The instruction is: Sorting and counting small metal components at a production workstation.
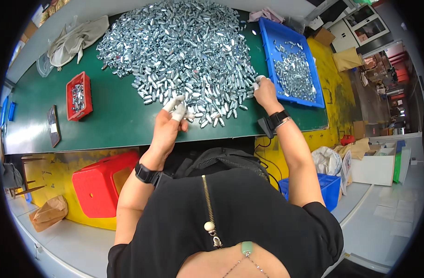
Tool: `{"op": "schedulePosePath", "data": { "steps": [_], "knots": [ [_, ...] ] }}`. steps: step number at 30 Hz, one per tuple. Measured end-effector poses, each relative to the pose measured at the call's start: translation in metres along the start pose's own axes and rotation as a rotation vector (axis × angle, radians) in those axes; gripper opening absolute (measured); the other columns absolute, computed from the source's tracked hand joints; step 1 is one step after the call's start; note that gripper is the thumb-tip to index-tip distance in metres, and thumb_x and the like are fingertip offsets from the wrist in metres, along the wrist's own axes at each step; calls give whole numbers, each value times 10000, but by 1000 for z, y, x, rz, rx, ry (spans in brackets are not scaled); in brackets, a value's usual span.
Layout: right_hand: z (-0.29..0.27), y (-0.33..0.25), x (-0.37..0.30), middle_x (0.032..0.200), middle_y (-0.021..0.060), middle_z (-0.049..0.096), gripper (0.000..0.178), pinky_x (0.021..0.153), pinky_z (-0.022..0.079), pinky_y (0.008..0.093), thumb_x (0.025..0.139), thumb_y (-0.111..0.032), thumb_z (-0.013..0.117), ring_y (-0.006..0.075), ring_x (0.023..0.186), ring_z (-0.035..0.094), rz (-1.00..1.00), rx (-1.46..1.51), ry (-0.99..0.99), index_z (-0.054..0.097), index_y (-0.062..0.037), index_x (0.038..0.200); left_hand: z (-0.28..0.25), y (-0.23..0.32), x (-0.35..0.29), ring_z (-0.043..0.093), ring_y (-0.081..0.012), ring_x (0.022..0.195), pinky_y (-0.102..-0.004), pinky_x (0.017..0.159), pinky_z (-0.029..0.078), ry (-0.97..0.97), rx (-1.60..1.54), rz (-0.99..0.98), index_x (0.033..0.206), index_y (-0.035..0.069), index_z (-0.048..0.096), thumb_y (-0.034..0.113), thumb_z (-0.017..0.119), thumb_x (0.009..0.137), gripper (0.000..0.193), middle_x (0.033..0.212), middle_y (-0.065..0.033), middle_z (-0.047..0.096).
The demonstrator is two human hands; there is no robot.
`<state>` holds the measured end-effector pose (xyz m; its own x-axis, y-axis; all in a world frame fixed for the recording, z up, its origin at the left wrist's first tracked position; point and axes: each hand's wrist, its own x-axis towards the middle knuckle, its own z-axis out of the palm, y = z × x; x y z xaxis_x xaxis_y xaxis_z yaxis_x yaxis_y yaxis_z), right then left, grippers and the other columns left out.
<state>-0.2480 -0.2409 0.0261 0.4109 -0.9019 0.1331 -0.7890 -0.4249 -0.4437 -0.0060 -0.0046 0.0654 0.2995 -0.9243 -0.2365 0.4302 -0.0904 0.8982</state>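
Observation:
A big heap of small silvery metal fittings [184, 51], elongated and faceted, covers much of the green tabletop. My left hand [168, 123] is at the heap's near edge, white covers on its fingertips. Its fingers are bent together among the nearest fittings; whatever is between them is too small to make out. Between the heap's right side and a blue tray [321, 88] is my right hand [267, 95], also with white-covered fingertips. Those fingers are curled closed, and I cannot see what they hold. Loose metal fittings [295, 72] lie inside the blue tray.
On the left of the green table [110, 125] stand a red bin [88, 99] of metal pieces and a dark flat phone-like object [53, 125]. Grey cloth [77, 41] lies behind them. Below the front edge are a red stool [94, 190] and a blue crate [330, 190].

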Motion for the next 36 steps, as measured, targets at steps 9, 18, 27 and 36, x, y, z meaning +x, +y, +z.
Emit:
{"op": "schedulePosePath", "data": {
  "steps": [9,18,27,36],
  "knots": [
    [-28,-138,-33,809,50,593,219,656,465,256,812,-43,589,108,745,567,-307,628,-57,564,-47,1030,5,-2,4,450,-81,538,-207,508,374,-62,-116,-34,1115,-27,480,277,453,937,354,745,-56,571],
    [-38,-180,-58,755,109,614,129,602,483,308,788,-61,617,218,690,608,-576,496,-226,598,-18,908,15,2,-1,461,-93,550,-233,538,397,-330,-466,-80,1120,-16,497,257,458,935,332,786,-69,577],
    [-30,-190,-61,730,109,616,144,566,471,351,767,-44,611,280,645,597,-587,468,-245,608,-34,910,11,8,-5,486,-79,567,-202,540,410,-176,-138,145,1217,30,473,180,552,887,371,808,-46,591],
    [-45,-195,-63,707,115,632,138,563,479,276,807,-35,575,154,620,623,-366,620,-444,608,-22,941,13,4,-7,484,-73,553,-194,505,402,-253,-214,86,1219,30,466,216,588,866,417,838,-41,591]
  ]
}}
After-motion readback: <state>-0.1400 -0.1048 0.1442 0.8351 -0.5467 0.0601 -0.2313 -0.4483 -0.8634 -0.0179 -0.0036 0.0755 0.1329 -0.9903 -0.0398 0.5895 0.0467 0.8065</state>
